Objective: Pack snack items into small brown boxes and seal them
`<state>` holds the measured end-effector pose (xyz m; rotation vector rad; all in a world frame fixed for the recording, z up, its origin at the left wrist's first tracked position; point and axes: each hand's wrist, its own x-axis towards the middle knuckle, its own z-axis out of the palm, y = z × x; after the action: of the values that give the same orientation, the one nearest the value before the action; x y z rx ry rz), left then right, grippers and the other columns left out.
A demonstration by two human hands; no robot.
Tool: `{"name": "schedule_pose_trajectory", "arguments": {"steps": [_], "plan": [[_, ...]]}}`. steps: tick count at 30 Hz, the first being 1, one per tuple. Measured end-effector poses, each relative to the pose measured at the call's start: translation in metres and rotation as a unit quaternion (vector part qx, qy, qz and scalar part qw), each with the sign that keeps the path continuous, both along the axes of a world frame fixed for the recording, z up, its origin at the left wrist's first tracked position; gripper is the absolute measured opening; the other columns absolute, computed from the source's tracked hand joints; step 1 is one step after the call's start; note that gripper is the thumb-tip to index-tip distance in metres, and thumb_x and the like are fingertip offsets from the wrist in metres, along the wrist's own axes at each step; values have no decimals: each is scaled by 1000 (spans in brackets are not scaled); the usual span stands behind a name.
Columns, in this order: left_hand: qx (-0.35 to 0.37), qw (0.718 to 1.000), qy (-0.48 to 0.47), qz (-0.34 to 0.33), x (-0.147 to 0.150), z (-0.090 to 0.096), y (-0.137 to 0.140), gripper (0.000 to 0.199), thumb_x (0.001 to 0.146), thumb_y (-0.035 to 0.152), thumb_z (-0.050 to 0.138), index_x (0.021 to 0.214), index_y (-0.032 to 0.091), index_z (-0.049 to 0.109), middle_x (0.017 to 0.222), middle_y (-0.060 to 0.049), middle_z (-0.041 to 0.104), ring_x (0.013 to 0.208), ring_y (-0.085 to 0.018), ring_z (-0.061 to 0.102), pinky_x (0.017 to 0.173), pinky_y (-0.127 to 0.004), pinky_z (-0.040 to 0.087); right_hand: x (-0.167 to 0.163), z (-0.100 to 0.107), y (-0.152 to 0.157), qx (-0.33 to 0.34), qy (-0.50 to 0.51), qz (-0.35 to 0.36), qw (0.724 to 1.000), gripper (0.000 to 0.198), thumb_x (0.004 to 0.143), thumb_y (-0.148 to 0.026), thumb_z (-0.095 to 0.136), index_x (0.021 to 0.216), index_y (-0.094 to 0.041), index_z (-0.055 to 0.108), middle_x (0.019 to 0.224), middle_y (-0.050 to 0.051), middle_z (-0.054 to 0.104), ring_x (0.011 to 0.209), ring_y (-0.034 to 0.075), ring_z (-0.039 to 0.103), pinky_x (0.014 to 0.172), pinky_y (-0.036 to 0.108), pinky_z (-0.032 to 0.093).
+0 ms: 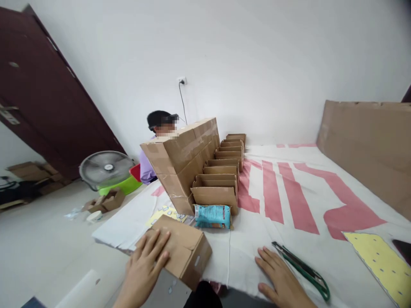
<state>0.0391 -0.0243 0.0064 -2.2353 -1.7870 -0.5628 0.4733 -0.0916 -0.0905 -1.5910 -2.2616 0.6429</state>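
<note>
A closed brown cardboard box (pixel 181 244) sits at the near edge of the table, with a small white label on its end. My left hand (pixel 146 261) lies on its top left part, fingers stretched out and not wrapped round it. My right hand (pixel 278 273) rests flat on the white cloth, fingers extended, holding nothing. Just to the right of it lies a green utility knife (pixel 303 267). Beyond the box, a blue packet (pixel 212 216) leans against the front of a row of open cardboard boxes (pixel 215 194).
Stacked sealed cartons (pixel 183 171) form a wall left of the open boxes. A person (pixel 147 164) sits behind it. A yellow dotted sheet (pixel 380 261) lies at right, near a large cardboard panel (pixel 362 149). A fan (pixel 105 169) stands on the floor at left.
</note>
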Motion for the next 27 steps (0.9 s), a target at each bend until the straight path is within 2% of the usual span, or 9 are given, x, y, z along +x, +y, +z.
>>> {"name": "schedule_pose_trajectory", "arguments": {"steps": [3,7,10,13,15,17,21,24,27], "plan": [[-41,999,18,0,48,5,-20,49,94,43,36,142,36,45,152,-1,41,139,-33,31,102,-55,37,1,-4,0,24,3,4,1000,60,90,-57,47,142,-28,45,154,7,32,143,32,27,115,56,27],[-66,997,28,-31,114,10,-35,54,89,38,51,142,40,42,152,0,41,137,-34,31,98,-53,39,1,-14,-1,91,4,-3,996,48,94,-44,47,139,-28,49,150,7,41,139,29,36,112,55,35],[-68,995,31,-71,151,12,-39,60,84,38,60,142,38,44,150,-4,44,135,-36,32,98,-53,38,2,-22,-1,179,13,-36,983,36,94,-29,46,128,-22,59,138,10,56,130,28,49,106,52,44],[-63,993,30,-98,173,17,-38,61,82,47,64,140,36,47,146,-8,48,127,-39,38,95,-55,38,5,-23,-3,291,42,-100,950,27,94,-21,43,109,-17,66,121,15,65,116,27,58,97,48,51],[-61,992,27,-111,176,21,-35,63,80,52,66,139,35,50,142,-10,52,119,-39,44,91,-55,39,11,-18,-7,336,48,-144,930,23,94,-21,45,102,-17,66,108,14,66,105,25,61,89,46,54],[-63,989,19,-134,169,27,-28,58,82,49,64,137,36,51,138,-8,56,111,-36,48,87,-52,42,22,-11,-13,348,30,-181,919,19,93,-24,49,99,-19,66,100,12,66,96,25,61,82,44,54],[-76,975,-51,-203,133,33,2,33,92,39,52,121,36,65,126,-5,65,105,-30,54,89,-49,43,52,-10,-23,339,-47,-257,904,24,89,-31,53,107,-22,65,107,11,65,100,30,59,80,49,52],[-68,959,-173,-213,111,24,27,33,87,43,57,114,30,70,135,-9,56,122,-32,49,102,-53,39,68,-24,-27,313,-61,-250,914,29,89,-29,51,113,-20,64,103,10,68,95,28,60,78,45,53],[-150,909,-315,-227,108,6,38,44,86,47,56,124,25,64,149,-11,42,135,-33,41,110,-52,35,72,-38,-30,287,-60,-240,926,32,90,-28,49,118,-19,61,101,10,68,92,27,61,77,42,53]]}}
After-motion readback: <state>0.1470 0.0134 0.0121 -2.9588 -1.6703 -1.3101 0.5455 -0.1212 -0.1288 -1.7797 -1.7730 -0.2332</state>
